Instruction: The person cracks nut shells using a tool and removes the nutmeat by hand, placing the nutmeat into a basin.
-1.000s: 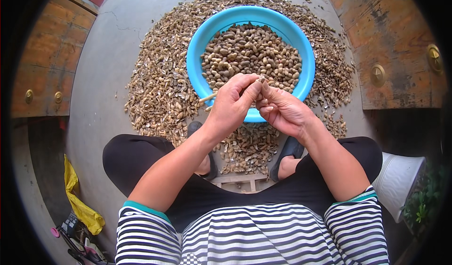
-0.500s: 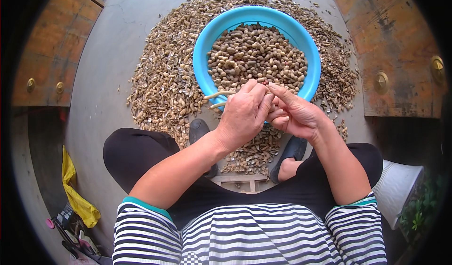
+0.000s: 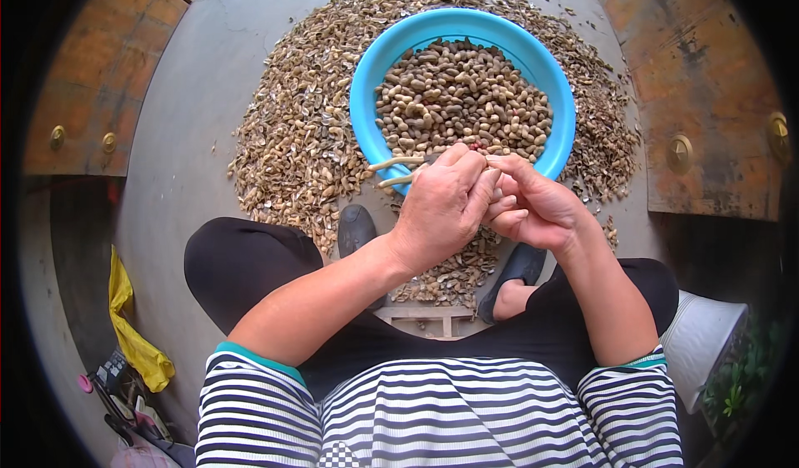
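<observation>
Both my hands meet over the near rim of a blue plastic basin (image 3: 364, 106) filled with unshelled peanuts (image 3: 462, 94). My left hand (image 3: 441, 206) is closed round a plier-like tool; its two pale handles (image 3: 398, 162) stick out to the left, and its head is hidden by the fingers. My right hand (image 3: 537, 206) is closed, thumb and fingertips pinched against the left fingertips on what looks like a peanut (image 3: 491, 158), mostly covered. A few reddish kernels (image 3: 475, 146) show just past the fingertips, in the basin.
Broken peanut shells (image 3: 291, 118) lie thickly on the floor round the basin and between my shoes (image 3: 356, 228). Wooden panels with round metal studs (image 3: 678, 153) stand on both sides. A white pot (image 3: 703, 335) is at the right, a yellow cloth (image 3: 137, 335) at the left.
The view has shifted slightly, so the basin sits a little farther right. My hands stay together, with the fingertips slightly shifted; the reddish bit at the fingertips now shows beyond them.
</observation>
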The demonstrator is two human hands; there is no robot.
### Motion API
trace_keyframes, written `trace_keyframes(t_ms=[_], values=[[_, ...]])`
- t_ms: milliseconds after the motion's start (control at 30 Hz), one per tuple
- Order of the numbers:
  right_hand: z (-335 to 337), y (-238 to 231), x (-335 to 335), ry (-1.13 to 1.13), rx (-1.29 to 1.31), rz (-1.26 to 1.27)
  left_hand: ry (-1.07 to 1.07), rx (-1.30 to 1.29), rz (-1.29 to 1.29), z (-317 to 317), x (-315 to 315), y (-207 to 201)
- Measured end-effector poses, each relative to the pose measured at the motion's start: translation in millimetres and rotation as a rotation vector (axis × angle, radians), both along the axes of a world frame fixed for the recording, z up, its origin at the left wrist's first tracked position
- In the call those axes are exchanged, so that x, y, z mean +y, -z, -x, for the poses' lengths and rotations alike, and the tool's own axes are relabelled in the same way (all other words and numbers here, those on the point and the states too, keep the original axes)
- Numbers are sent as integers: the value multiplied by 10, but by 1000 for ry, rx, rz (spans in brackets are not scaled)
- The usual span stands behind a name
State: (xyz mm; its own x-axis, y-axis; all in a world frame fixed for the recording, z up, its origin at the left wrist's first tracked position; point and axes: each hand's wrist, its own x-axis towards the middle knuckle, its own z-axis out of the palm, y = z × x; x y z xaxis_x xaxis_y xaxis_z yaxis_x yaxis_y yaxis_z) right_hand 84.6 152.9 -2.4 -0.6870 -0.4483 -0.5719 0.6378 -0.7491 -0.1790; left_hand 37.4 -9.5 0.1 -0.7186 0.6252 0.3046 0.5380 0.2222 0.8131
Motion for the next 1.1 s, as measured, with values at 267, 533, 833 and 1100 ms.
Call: trace_keyframes(t_ms=[267, 533, 833, 1100], values=[[-12, -3, -21, 25, 0, 97, -22, -11, -75, -18, 1, 10], [-32, -106, -48, 46, -83, 124, -30, -105, -138, -60, -13, -37], [-51, -4, 3, 71, -39, 105, -38, -75, -148, -15, 6, 68], [-17, -59, -78, 93, 31, -132, -49, -133, -71, -18, -22, 123]])
